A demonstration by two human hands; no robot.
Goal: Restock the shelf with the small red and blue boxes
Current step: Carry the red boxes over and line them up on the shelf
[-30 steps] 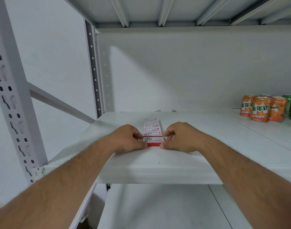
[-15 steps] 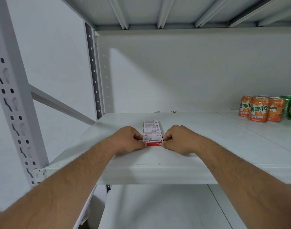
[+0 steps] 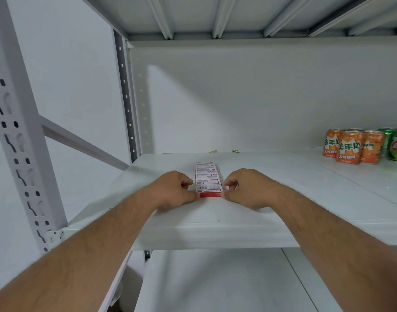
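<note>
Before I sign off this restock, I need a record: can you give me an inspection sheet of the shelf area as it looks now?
Surface: white metal shelf, mostly bare.
Job's things: row of small red boxes running front to back, left of centre; no blue boxes seen.
Clutter: small scraps at the back edge, too small to identify.
Grips: left hand and right hand pinch the front box from either side.
Cables: nothing seen.
Surroundings: orange cans and green cans far right; perforated upright on the left; lower shelf below.
</note>
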